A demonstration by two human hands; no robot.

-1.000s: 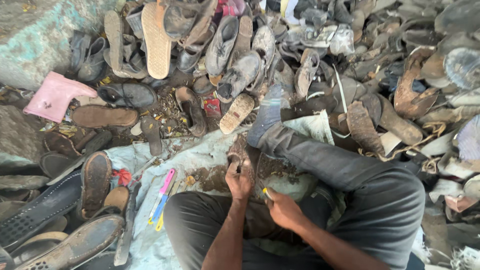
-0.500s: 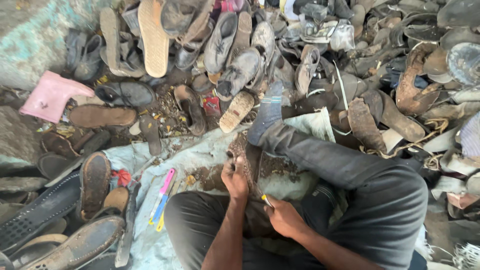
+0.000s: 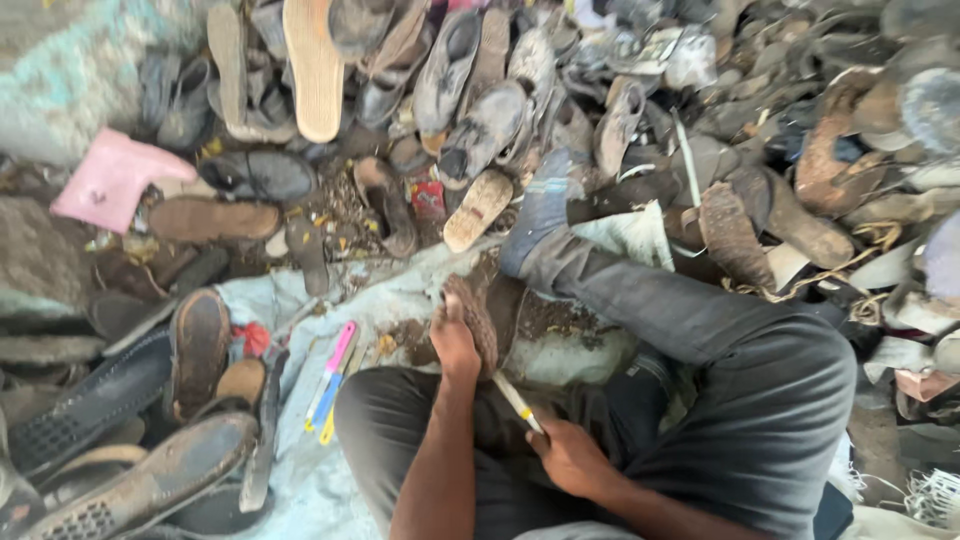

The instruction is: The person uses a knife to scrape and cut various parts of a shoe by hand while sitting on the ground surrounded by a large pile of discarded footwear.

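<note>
Everywhere across the top and right of the frame lies a big heap of old shoes and soles [image 3: 480, 110]. Below it, near the middle, a pale dirty cloth [image 3: 400, 300] covers the ground. On this cloth, at the centre, stands a worn brown sole [image 3: 478, 318]; the left hand [image 3: 453, 343] is grasping its edge. Just below, the right hand [image 3: 572, 458] is clenched around a small knife with yellow handle [image 3: 518, 403], the blade touching the sole. Left of the knees lie pink and yellow tools [image 3: 330, 380].
</note>
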